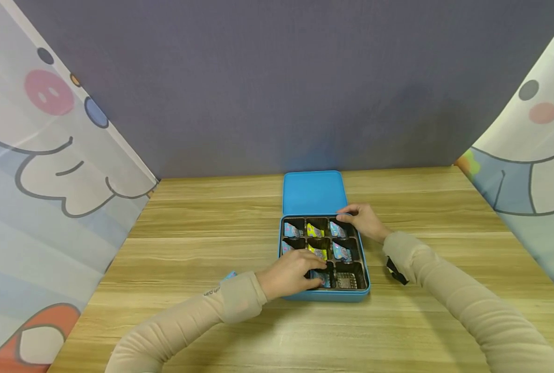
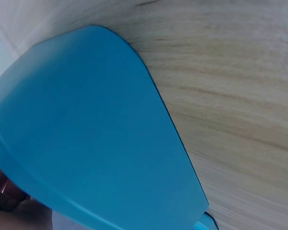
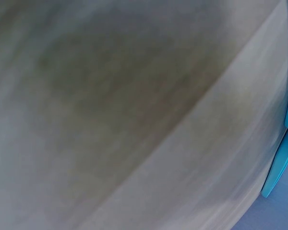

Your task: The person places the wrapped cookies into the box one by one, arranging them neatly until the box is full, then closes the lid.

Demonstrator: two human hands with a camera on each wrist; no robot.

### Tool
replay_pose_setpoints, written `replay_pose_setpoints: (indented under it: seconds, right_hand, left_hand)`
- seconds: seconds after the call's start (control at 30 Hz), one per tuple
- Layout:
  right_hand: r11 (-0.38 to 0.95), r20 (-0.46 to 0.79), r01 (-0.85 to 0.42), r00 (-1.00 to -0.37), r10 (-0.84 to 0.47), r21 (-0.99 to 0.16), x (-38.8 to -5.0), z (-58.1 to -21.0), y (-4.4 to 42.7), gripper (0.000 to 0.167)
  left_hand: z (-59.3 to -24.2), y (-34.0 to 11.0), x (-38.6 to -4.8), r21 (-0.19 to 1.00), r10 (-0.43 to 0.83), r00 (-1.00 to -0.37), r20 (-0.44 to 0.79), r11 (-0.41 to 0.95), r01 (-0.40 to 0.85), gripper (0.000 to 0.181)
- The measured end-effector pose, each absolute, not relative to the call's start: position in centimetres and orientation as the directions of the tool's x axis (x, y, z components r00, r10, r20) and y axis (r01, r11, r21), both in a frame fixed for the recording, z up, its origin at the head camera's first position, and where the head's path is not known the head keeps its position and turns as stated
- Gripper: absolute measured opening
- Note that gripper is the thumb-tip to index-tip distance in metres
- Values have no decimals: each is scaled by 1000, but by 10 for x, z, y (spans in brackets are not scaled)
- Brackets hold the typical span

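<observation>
An open blue box [image 1: 325, 296] with a black divided tray [image 1: 361, 269] stands on the table, its lid [image 1: 314, 192] laid back behind it. My left hand [image 1: 289, 274] reaches over the front row; thumb and fingertips pinch a small blue packet [image 1: 322, 277] in the front middle compartment and cover the front left one. At the far right corner, my right hand [image 1: 364, 220] grips the box's rim. Blue and yellow packets [image 1: 315, 231] lie in the two rear rows. In the left wrist view, the box's blue wall [image 2: 96, 129] hides most of the hand [image 2: 19, 213].
A small blue item [image 1: 229, 276] lies on the wooden table [image 1: 202, 223], partly behind the left sleeve. A dark strap [image 1: 396, 270] hangs by the right wrist. Behind the table rises a grey panel [image 1: 277, 93], with cartoon-printed curtains [image 1: 48, 155] at the sides.
</observation>
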State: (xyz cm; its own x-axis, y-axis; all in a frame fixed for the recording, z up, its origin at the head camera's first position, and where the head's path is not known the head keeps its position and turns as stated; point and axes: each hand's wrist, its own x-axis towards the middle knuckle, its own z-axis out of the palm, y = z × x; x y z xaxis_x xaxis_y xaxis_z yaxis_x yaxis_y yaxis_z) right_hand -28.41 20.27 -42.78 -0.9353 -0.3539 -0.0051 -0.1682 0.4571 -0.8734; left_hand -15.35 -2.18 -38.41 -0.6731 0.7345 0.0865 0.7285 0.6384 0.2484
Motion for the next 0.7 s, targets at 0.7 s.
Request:
replay_pose_setpoints:
  seconds: [0.7]
  right_hand:
    - [452, -29, -144, -935, -354, -880, -282, -425, 203, 32]
  left_hand:
    - [-375, -33, -157, 370, 696, -710, 111, 634, 679, 27]
